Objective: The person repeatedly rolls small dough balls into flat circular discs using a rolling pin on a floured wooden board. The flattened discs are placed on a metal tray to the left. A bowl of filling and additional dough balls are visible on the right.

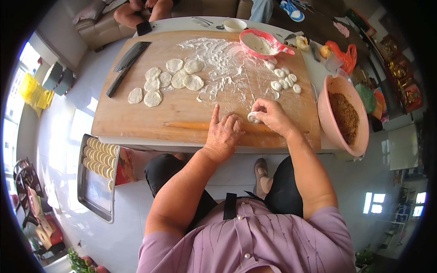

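My right hand (273, 116) pinches a small floured dough piece (254, 117) just above the wooden rolling pin (191, 125). Palm down, my left hand (223, 134) lies over the pin's middle, its index finger stretched forward; whether its fingers grip the pin cannot be told. The pin rests near the front edge of a large wooden board (153, 119). Flat round dough wrappers (193, 82) lie at the board's left and middle, some overlapping. Several small dough lumps (284, 84) sit at the right, near loose white flour (222, 58).
A red-rimmed scoop of flour (261, 43) stands at the board's back right. Brown filling fills a pink basin (362, 136) on the right. A dark bundled brush (128, 63) lies at left. Below left is a metal tray (80, 191) with rows of dumplings. People's legs (126, 15) show beyond the table.
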The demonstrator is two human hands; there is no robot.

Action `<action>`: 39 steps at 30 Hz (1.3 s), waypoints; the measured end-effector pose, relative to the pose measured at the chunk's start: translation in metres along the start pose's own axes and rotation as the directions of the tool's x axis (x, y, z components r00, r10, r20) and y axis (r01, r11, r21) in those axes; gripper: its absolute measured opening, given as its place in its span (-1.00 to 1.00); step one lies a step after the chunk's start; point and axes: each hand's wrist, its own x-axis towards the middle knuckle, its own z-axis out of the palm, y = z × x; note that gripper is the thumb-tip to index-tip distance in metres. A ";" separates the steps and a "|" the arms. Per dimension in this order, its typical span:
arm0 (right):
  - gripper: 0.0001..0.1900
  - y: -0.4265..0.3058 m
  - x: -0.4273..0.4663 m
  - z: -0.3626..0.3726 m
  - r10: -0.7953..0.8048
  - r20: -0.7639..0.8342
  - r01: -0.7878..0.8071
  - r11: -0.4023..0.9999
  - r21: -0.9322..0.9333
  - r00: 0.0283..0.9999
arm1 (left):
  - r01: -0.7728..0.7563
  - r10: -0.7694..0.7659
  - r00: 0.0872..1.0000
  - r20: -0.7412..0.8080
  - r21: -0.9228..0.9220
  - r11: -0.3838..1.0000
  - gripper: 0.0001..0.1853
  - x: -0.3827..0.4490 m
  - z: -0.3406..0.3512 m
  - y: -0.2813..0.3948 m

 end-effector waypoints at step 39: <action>-0.85 0.004 0.008 -0.003 -0.168 0.074 0.184 0.908 -0.377 0.983 | 0.210 -0.229 0.971 0.062 0.224 0.952 -0.34 0.007 0.003 0.032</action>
